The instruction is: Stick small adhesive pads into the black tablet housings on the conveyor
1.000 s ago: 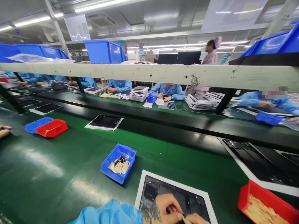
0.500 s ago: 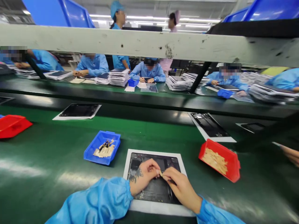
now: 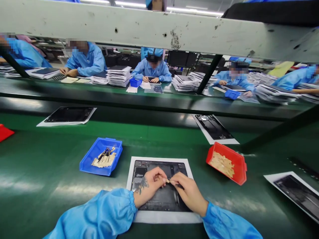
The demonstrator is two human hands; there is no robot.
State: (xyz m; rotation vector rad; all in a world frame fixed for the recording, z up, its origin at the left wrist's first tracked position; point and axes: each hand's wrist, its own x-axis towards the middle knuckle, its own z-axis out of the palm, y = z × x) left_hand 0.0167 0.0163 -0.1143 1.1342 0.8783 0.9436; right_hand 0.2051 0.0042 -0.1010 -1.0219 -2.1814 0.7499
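Observation:
In the head view, my left hand (image 3: 152, 183) and my right hand (image 3: 188, 192) meet over a black tablet-like housing (image 3: 161, 199). Both hands are closed in a pinch, with the fingertips almost touching. Between them is a small tan piece (image 3: 168, 181); its ends are hidden by my fingers. Something thin and dark shows beneath the right fingers, too small to name. Under the housing lies a white sheet (image 3: 169, 217), which sticks out around its edges.
Left of the housing, a blue bin (image 3: 84, 165) holds thin black parts on tan paper. Tan pieces fill a red bin (image 3: 242, 177) on the right. Other black housings (image 3: 71, 114) lie on white sheets, one at right (image 3: 301, 192). A pale beam (image 3: 139, 26) crosses above; co-workers sit beyond.
The view has tilted down and shifted slightly. My hands keep their pinch over the housing. At the right, a co-worker's hand has gone and a housing on a white sheet now shows nearby.

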